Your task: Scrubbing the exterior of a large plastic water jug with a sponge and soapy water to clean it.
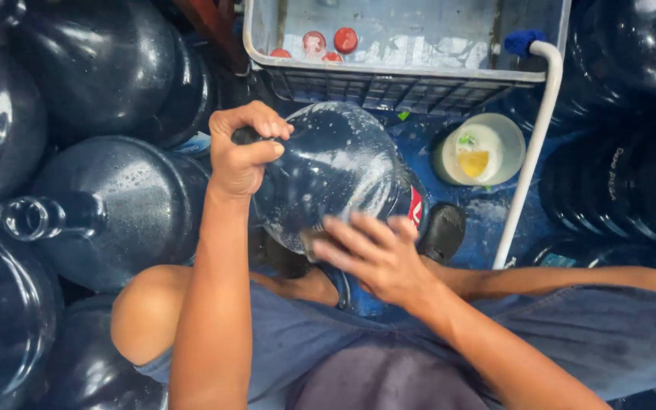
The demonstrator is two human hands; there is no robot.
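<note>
Between the person's knees, low over the wet blue floor (pixel 427 144), a large clear water jug (pixel 335 175) lies tipped on its side, with its neck to the left. The left hand (pixel 243 152) is closed around that neck, fingers (pixel 267 125) curled tight and the thumb pressed across them. The right hand (pixel 377 254) rests flat on the near side of the jug's body, its fingers spread wide and not gripping.

The jug's wall is beaded with droplets and streaks of foam, and a red patch of label (pixel 415 206) shows at its right end. So the washing looks well under way: the outside is wet and soapy, but I cannot tell whether the inside has been rinsed, and no cap is on the neck as far as the hand lets me see.

To the left, dark blue jugs (pixel 123 205) lie stacked touching one another, one with its open mouth (pixel 28 218) facing the camera. More dark jugs (pixel 624 182) crowd the right edge of the floor. Beyond the clear jug stands a grey plastic crate (pixel 396 83) holding water and several red caps (pixel 328 42). A white pipe (pixel 533 144) with a blue end bends over the crate's right corner and runs down to the floor. Just left of the pipe sits a small white tub (pixel 484 152) with something yellow inside.
</note>
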